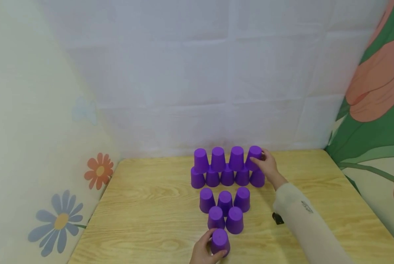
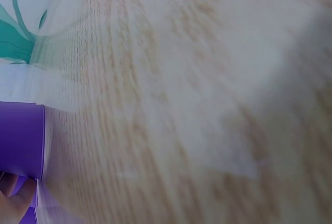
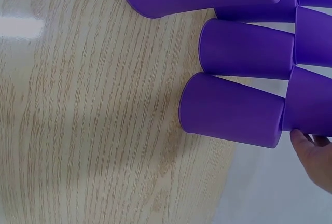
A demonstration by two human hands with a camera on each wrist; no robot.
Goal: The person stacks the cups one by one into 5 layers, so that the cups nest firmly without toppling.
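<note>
All the cups are purple and stand upside down. At the back, a lower row point(image 1: 227, 176) of several cups carries an upper row point(image 1: 218, 160) of several more. My right hand point(image 1: 268, 165) grips the rightmost upper cup point(image 1: 254, 157) between thumb and fingers; in the right wrist view its rim meets the top of the end lower cup point(image 3: 231, 111). Nearer me stand three cups point(image 1: 224, 202), then two cups point(image 1: 234, 220). My left hand point(image 1: 203, 250) holds the frontmost cup point(image 1: 220, 242), with its thumb at the near side and fingers at the far side.
A small black object point(image 1: 277, 218) lies on the wooden table point(image 1: 144, 220), beside my right sleeve point(image 1: 305, 220). Behind the table hangs a creased white cloth point(image 1: 170, 80). Flower-printed panels point(image 1: 28, 128) border the left and right sides.
</note>
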